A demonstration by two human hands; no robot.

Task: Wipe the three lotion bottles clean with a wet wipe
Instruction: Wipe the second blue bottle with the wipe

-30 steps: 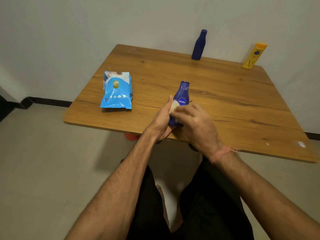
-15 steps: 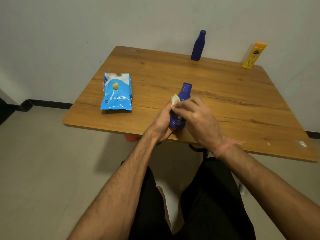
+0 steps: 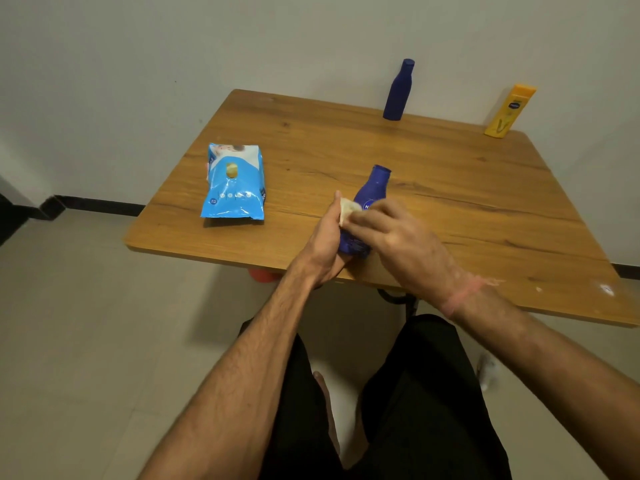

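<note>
A person sits at a wooden table [image 3: 433, 161] with both bare forearms reaching over its near edge. The left hand [image 3: 323, 244] grips the lower part of a dark blue lotion bottle [image 3: 369, 192], which leans away from the person, its base close to the near edge of the table and its cap pointing towards the wall. The left thumb stands up along the bottle's left side. The right hand [image 3: 394, 230] lies across the front of the bottle, its fingers curled and pressing a small pale wet wipe [image 3: 347, 207] against the label; only a folded corner of the wipe shows between the two hands.

Two more bottles stand upright at the far edge of the table, against the wall: a tall dark blue bottle [image 3: 398, 90] near the middle and a yellow bottle [image 3: 509, 110] at the far right corner, well apart from each other and from the hands.

A light blue pack of wipes [image 3: 233, 181] lies flat on the left part of the table, near the hands but not touching them. A pink band [image 3: 462, 296] circles the right wrist
</note>
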